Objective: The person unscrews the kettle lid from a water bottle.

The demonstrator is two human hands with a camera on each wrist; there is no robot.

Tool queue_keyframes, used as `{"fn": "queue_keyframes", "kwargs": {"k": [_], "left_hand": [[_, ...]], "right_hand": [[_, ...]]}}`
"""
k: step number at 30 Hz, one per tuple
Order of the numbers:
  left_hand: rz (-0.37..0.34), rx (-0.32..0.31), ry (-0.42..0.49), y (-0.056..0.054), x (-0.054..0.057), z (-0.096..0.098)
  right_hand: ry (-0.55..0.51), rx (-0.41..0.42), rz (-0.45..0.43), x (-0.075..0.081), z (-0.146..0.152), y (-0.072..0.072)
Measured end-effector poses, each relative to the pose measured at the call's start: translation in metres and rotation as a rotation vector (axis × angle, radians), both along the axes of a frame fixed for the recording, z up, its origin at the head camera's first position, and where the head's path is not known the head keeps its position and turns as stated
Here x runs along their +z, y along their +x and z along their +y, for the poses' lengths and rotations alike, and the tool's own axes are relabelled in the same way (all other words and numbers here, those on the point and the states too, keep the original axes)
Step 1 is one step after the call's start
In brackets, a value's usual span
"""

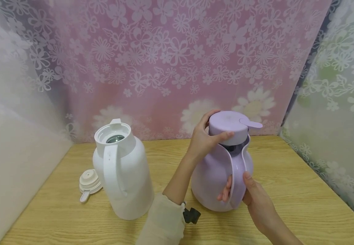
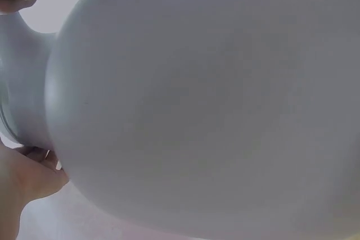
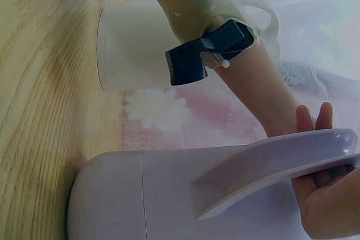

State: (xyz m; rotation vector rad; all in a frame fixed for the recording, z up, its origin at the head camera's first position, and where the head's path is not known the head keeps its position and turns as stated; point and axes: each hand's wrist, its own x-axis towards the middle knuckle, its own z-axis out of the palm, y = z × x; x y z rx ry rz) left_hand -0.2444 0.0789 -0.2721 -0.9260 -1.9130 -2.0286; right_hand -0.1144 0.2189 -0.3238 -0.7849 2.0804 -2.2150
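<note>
A purple thermos jug (image 1: 208, 182) stands on the table, its handle facing the person. My left hand (image 1: 205, 139) grips its round lid (image 1: 229, 124), thumb across the near side and fingers behind. Under the lid's near edge, dark shows at the neck. My right hand (image 1: 257, 200) holds the jug's handle (image 1: 238, 180), with fingertips through the loop and the thumb along its outer side. The purple body (image 2: 197, 105) fills most of the left wrist view. In the right wrist view, right-hand fingers (image 3: 323, 117) show beyond the handle (image 3: 275, 161).
A white thermos jug (image 1: 134, 177) without its lid stands left of the left forearm. Beside it a cream stopper lid (image 1: 89, 180) lies on the wooden table (image 1: 60, 217). Floral curtains (image 1: 164, 68) close in the back and sides. A black mount (image 1: 191, 215) sits at the left wrist.
</note>
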Motion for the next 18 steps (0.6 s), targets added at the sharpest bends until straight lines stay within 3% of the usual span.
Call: {"fn": "queue_keyframes", "kwargs": {"k": [4, 10, 18], "left_hand": [[0.032, -0.012, 0.059, 0.000, 0.008, -0.001], [0.025, -0.059, 0.190, -0.002, 0.015, -0.004], [0.048, -0.024, 0.201, -0.002, 0.018, -0.014]], "right_hand": [[0.003, 0.007, 0.002, 0.004, -0.002, 0.001], [0.012, 0.001, 0.029, 0.004, -0.002, 0.002], [0.019, -0.005, 0.034, 0.004, -0.003, 0.002]]}}
